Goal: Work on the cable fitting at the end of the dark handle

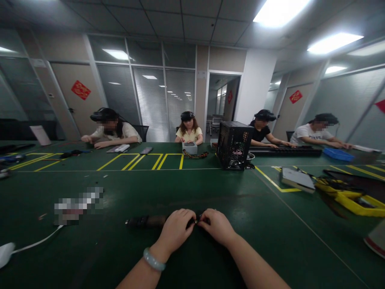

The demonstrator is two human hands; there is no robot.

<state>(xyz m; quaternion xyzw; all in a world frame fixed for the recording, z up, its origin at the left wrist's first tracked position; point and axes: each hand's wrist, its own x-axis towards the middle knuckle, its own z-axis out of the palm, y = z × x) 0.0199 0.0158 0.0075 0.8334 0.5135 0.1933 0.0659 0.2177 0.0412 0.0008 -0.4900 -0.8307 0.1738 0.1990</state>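
A dark, long tube-like object point(155, 221) lies across the green table in front of me, its metallic tip pointing left. My left hand point(178, 228) wraps round its right part, with the fingers bent. Close beside it, my right hand point(217, 225) pinches at the object's right end. A small gold-coloured bit point(196, 221) shows between the fingertips of both hands. The fingers hide most of that end, so its shape cannot be made out.
A black computer case point(234, 145) stands beyond my hands, right of centre. A grey box point(297, 179) and a yellow tray point(359, 204) lie at right. At left is a blurred-out item point(76, 206) with a white cable. Several people sit across the table point(135, 186).
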